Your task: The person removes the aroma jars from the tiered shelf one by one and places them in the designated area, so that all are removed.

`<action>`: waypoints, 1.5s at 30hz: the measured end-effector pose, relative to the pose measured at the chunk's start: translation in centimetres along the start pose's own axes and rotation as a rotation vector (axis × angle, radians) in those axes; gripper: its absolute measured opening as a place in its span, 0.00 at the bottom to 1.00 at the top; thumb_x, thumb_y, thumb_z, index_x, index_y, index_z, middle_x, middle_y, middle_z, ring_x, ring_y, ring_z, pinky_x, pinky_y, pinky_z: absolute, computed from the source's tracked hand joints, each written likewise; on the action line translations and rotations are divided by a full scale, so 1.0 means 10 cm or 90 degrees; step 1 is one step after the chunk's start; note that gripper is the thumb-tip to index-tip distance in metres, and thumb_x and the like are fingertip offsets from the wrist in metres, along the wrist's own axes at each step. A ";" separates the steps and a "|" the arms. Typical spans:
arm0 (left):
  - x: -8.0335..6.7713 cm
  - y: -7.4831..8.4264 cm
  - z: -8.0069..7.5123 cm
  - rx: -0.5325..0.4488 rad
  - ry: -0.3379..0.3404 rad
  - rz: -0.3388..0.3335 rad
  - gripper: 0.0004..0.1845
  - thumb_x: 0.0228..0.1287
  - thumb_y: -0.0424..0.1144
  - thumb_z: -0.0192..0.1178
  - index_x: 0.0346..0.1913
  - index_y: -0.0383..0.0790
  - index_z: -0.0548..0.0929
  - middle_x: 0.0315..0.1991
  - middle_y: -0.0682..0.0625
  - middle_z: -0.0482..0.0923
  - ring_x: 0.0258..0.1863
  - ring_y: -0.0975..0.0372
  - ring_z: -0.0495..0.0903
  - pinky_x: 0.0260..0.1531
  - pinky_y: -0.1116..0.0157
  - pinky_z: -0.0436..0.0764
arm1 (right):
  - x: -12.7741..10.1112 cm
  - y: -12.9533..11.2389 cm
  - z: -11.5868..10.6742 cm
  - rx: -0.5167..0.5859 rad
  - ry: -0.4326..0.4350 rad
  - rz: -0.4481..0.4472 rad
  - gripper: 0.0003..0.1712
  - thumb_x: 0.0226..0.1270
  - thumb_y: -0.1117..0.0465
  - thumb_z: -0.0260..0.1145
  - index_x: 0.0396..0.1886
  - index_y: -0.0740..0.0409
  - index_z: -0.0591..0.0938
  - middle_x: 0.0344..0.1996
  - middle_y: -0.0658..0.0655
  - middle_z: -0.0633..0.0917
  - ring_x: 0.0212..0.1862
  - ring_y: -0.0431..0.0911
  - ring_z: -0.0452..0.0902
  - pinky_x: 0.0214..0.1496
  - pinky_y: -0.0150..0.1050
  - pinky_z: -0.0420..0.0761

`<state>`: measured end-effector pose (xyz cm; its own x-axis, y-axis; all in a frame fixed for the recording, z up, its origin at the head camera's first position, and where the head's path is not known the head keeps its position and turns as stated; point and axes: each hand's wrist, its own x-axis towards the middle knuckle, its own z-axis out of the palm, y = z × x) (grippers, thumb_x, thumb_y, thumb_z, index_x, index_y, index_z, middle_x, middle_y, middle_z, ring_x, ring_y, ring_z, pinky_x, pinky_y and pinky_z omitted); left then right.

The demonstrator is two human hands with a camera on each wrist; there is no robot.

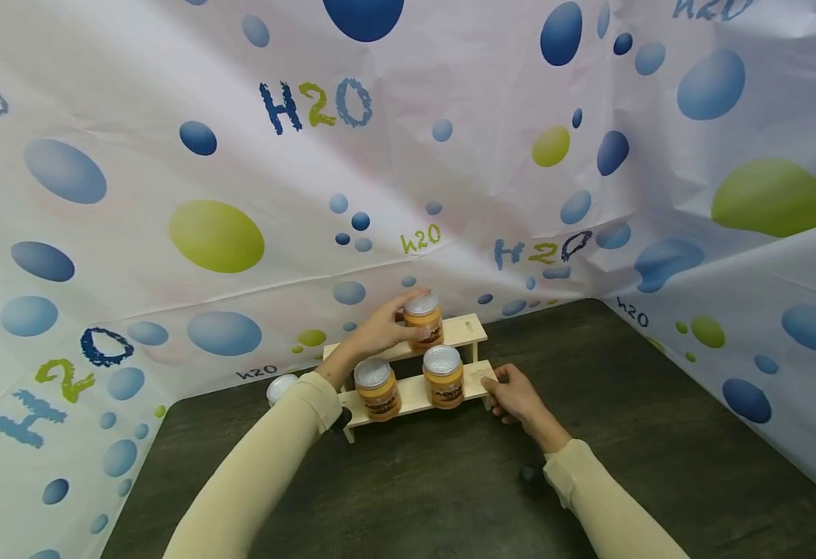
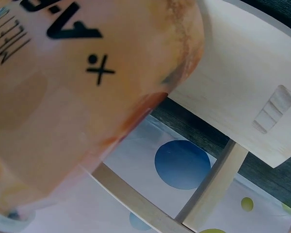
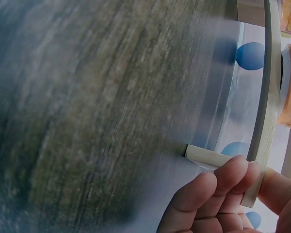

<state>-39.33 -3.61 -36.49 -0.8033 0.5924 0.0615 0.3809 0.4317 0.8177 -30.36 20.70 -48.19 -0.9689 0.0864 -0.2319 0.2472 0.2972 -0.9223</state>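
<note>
While the left hand (image 1: 380, 332) curls its fingers round an orange jar (image 1: 425, 319) on the upper tier of a two-tier wooden rack (image 1: 465, 330), the right hand (image 1: 515, 394) pinches the right end of the lower tier between thumb and fingers. The right wrist view confirms this grip: the fingertips (image 3: 233, 177) close on the thin edge of the board.

Progress, judged from the layout: two jars stand on the lower tier, the lower-left jar (image 1: 376, 388) and the lower-right jar (image 1: 443, 376), both upright and just beside each other. The held jar stands at the left part of the upper tier; whether its base rests fully on the board cannot be told. The rest of the upper tier to its right carries nothing. A fourth jar (image 1: 281, 387), of which only the silver-white lid shows, stands on the dark table (image 1: 631, 404) behind the left forearm, near the rack's left end. By this reading, loading is roughly three-quarters done, with one jar off the rack.

Containers and contents:
- All three racked jars are translucent, carry a silver-white lid and a dark printed label, and are filled with an orange substance.
- The left wrist view shows the orange jar's wall at close range, with black lettering; the substance itself cannot be identified.
- The fourth jar's contents are hidden.
</note>
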 end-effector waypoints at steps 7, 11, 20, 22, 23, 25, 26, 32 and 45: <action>0.04 -0.01 -0.04 0.028 0.004 -0.005 0.43 0.66 0.42 0.68 0.79 0.59 0.58 0.67 0.45 0.71 0.63 0.48 0.76 0.57 0.49 0.79 | 0.02 -0.03 0.01 0.000 0.002 -0.001 0.16 0.78 0.54 0.57 0.54 0.61 0.70 0.22 0.53 0.78 0.22 0.43 0.74 0.22 0.37 0.74; 0.05 -0.01 -0.03 0.033 0.003 0.000 0.43 0.66 0.41 0.68 0.79 0.56 0.58 0.68 0.43 0.71 0.63 0.47 0.75 0.59 0.48 0.78 | 0.03 -0.03 0.00 0.001 0.002 -0.002 0.16 0.78 0.54 0.57 0.54 0.61 0.70 0.21 0.53 0.77 0.22 0.43 0.74 0.23 0.37 0.74; 0.06 0.02 -0.04 0.031 -0.002 0.006 0.44 0.66 0.40 0.68 0.80 0.54 0.57 0.69 0.42 0.69 0.64 0.47 0.75 0.60 0.49 0.77 | 0.03 -0.05 0.00 0.000 0.001 -0.002 0.15 0.78 0.54 0.56 0.53 0.61 0.70 0.22 0.53 0.77 0.23 0.43 0.74 0.23 0.37 0.74; 0.07 0.04 -0.05 0.025 -0.002 0.007 0.44 0.66 0.39 0.68 0.80 0.54 0.56 0.69 0.42 0.69 0.63 0.47 0.75 0.60 0.49 0.77 | 0.03 -0.06 0.00 -0.001 0.002 -0.003 0.15 0.78 0.54 0.56 0.53 0.61 0.70 0.22 0.53 0.77 0.23 0.43 0.74 0.23 0.37 0.74; 0.07 0.04 -0.05 0.024 -0.003 0.007 0.44 0.66 0.39 0.68 0.80 0.53 0.56 0.69 0.42 0.69 0.63 0.47 0.75 0.60 0.49 0.77 | 0.03 -0.07 0.00 -0.001 0.001 -0.003 0.15 0.78 0.54 0.56 0.52 0.61 0.70 0.22 0.53 0.77 0.23 0.43 0.74 0.23 0.37 0.74; 0.07 0.05 -0.05 0.027 -0.001 0.006 0.44 0.66 0.39 0.68 0.80 0.54 0.56 0.69 0.43 0.70 0.63 0.47 0.75 0.60 0.49 0.78 | 0.03 -0.08 -0.01 -0.001 0.002 -0.003 0.15 0.79 0.54 0.56 0.52 0.60 0.70 0.22 0.53 0.77 0.23 0.43 0.74 0.23 0.37 0.74; 0.07 0.05 -0.05 0.028 0.001 0.004 0.44 0.66 0.40 0.68 0.80 0.55 0.57 0.68 0.43 0.70 0.63 0.48 0.75 0.60 0.49 0.78 | 0.03 -0.09 -0.01 -0.001 0.002 -0.003 0.14 0.79 0.54 0.56 0.52 0.60 0.70 0.22 0.53 0.77 0.23 0.43 0.74 0.23 0.37 0.74; 0.06 0.03 -0.05 0.050 0.010 0.007 0.43 0.65 0.41 0.69 0.79 0.55 0.57 0.68 0.43 0.71 0.63 0.47 0.76 0.60 0.49 0.78 | 0.03 -0.09 -0.02 -0.001 -0.003 0.000 0.15 0.79 0.54 0.56 0.53 0.60 0.70 0.22 0.53 0.77 0.23 0.43 0.74 0.23 0.37 0.74; 0.04 -0.02 -0.01 0.069 0.028 0.009 0.43 0.63 0.43 0.70 0.78 0.56 0.61 0.66 0.44 0.72 0.62 0.48 0.77 0.59 0.50 0.79 | 0.01 -0.04 0.00 -0.003 0.000 0.009 0.15 0.78 0.55 0.56 0.53 0.61 0.70 0.22 0.53 0.77 0.22 0.43 0.74 0.23 0.37 0.74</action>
<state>-39.75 -3.51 -36.57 -0.8159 0.5695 0.1000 0.4381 0.4962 0.7496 -30.54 20.56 -47.87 -0.9653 0.0899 -0.2451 0.2609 0.3002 -0.9175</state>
